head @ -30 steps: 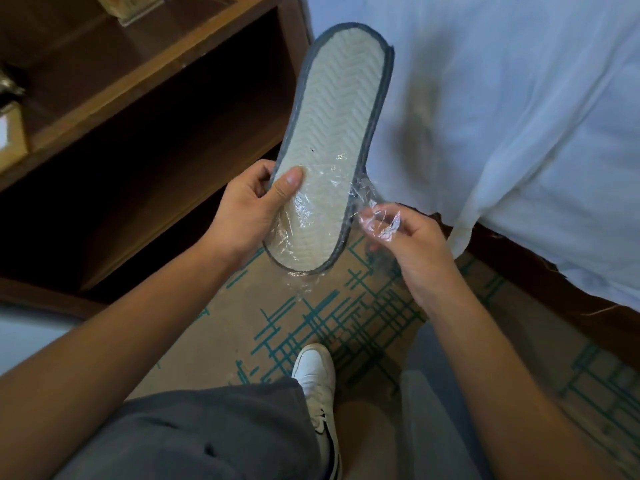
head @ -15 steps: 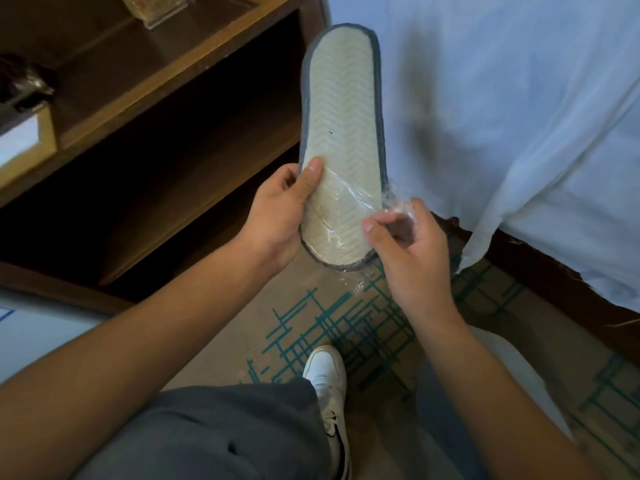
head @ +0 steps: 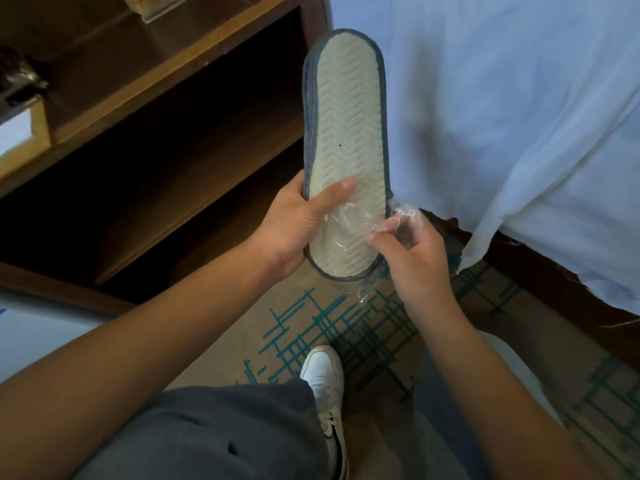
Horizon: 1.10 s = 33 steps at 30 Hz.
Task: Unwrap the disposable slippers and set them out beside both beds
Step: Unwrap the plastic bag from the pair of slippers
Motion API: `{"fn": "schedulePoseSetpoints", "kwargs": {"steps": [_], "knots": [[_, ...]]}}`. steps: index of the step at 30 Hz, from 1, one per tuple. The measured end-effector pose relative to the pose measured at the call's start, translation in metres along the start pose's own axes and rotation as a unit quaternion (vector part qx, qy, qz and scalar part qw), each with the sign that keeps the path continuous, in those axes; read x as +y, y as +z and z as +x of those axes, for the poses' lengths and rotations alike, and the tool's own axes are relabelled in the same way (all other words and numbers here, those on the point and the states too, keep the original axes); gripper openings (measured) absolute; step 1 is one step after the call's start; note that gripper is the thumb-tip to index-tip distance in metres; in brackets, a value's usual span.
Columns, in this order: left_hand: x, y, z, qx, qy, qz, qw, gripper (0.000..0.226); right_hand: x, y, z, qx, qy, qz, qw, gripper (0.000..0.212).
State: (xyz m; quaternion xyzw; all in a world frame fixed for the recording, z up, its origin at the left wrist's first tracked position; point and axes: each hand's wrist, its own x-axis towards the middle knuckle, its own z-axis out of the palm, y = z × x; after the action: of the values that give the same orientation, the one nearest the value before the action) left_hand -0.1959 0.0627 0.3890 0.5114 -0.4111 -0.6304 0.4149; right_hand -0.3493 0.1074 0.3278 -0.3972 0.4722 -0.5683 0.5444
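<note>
A disposable slipper [head: 346,133] with a cream ribbed sole and grey edge stands upright in front of me, sole facing the camera. My left hand [head: 294,223] grips its heel end, thumb pressed across the sole. Clear plastic wrap [head: 349,220] still covers the heel part and hangs below it. My right hand [head: 412,258] pinches a bunch of that wrap at the slipper's right edge. The bed [head: 502,116], covered in a white sheet, lies to the right.
A dark wooden nightstand [head: 156,98] with open shelves stands at the left, with small items on top. Patterned carpet [head: 346,323] lies below. My white shoe [head: 323,379] and grey trousers are at the bottom.
The slipper has turned from tilted to upright and shifted a little right. My right hand has moved in against the heel and gathered the wrap at its edge.
</note>
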Motion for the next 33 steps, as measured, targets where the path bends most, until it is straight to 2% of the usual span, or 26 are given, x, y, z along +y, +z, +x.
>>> {"fn": "schedulePoseSetpoints", "kwargs": {"steps": [4,6,8,12,14,16,19,22,27,31,33], "knots": [[0.001,-0.009,0.009,0.023,0.019,0.062,0.998,0.054,-0.001,-0.007,0.005,0.001,0.042,-0.013,0.999,0.012],[0.002,-0.014,0.01,0.031,0.039,0.132,0.99,0.055,-0.007,-0.017,0.014,0.04,0.027,-0.006,0.999,0.027],[0.001,-0.015,0.01,0.017,0.051,0.243,0.969,0.054,-0.013,-0.028,0.022,0.074,0.002,-0.006,0.997,0.039],[0.0,-0.007,0.003,-0.074,0.078,0.391,0.914,0.045,-0.012,-0.033,0.027,-0.009,0.031,0.024,0.999,0.029],[0.001,-0.005,0.002,-0.118,0.071,0.404,0.904,0.049,-0.009,-0.032,0.024,-0.037,0.065,0.053,0.996,0.028],[0.003,-0.008,0.002,-0.141,0.056,0.405,0.902,0.051,-0.007,-0.034,0.022,-0.042,0.096,0.103,0.989,0.034],[0.011,-0.016,0.004,-0.181,0.035,0.412,0.892,0.047,-0.007,-0.037,0.023,-0.038,0.085,0.121,0.988,0.041],[0.021,-0.027,0.004,-0.22,0.021,0.436,0.872,0.047,-0.004,-0.04,0.026,-0.022,0.094,0.207,0.974,0.046],[0.023,-0.053,0.008,-0.205,0.01,0.476,0.855,0.041,0.004,-0.052,0.035,0.019,0.091,0.275,0.957,0.035],[0.008,-0.091,0.013,-0.153,-0.011,0.543,0.826,0.029,0.007,-0.066,0.041,0.034,0.08,0.293,0.952,0.053],[0.003,-0.107,0.012,-0.106,-0.017,0.553,0.826,0.028,0.007,-0.068,0.04,0.044,0.081,0.262,0.961,0.048]]}}
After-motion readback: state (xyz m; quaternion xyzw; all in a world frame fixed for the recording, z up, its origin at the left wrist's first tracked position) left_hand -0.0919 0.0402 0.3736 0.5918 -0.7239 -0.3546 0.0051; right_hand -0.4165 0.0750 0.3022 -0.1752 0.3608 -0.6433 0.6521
